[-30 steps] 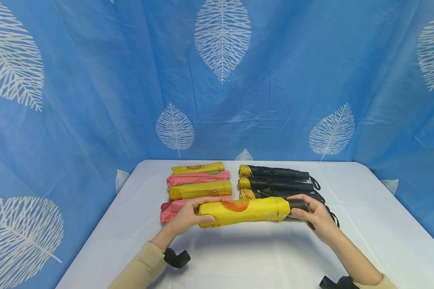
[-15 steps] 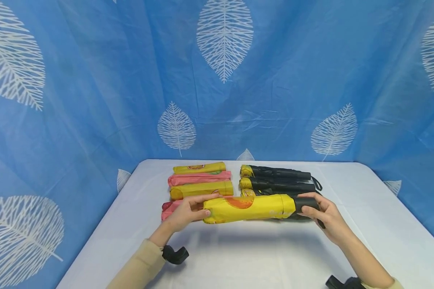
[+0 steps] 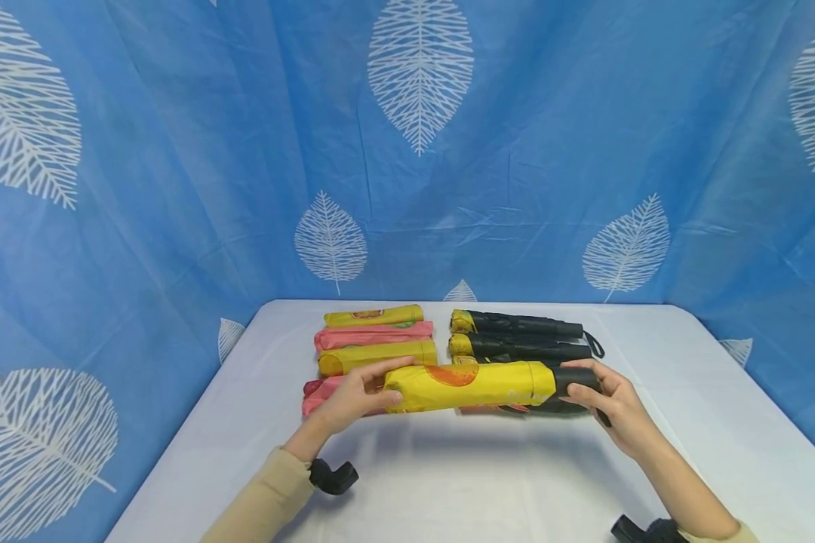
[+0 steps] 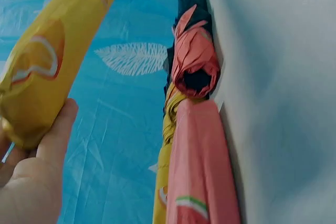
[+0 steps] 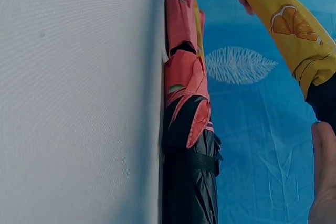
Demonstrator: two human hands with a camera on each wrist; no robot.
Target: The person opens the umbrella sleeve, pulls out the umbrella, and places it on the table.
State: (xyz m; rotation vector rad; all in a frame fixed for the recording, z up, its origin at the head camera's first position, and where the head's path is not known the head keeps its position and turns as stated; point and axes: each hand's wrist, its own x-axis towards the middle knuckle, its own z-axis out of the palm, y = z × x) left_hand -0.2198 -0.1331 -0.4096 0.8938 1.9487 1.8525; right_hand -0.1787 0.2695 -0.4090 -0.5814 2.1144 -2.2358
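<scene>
In the head view, both hands hold a folded umbrella level above the table. Its yellow sleeve (image 3: pixel 472 386) with an orange-slice print covers most of it, and a black end (image 3: pixel 572 385) sticks out on the right. My left hand (image 3: pixel 349 400) grips the sleeve's left end between thumb and fingers. On the other side my right hand (image 3: pixel 618 411) pinches the black end. From the left wrist, the sleeve (image 4: pixel 58 51) slants up out of my left palm (image 4: pixel 37 182). The right wrist view catches only part of my right hand (image 5: pixel 324 177) beside the black end (image 5: pixel 324 98).
Several yellow and pink sleeves, such as the back yellow sleeve (image 3: pixel 373 316), lie in a column at the left. Folded black umbrellas (image 3: pixel 526 324) lie in a column at the right, partly hidden behind the held one. A blue leaf-patterned curtain (image 3: pixel 489 188) encloses the white table (image 3: pixel 448 490).
Both hands have shifted slightly right and up with the umbrella. The right hand has moved a little more than the left. Both keep their hold, and the umbrellas and sleeves on the table stay put.
</scene>
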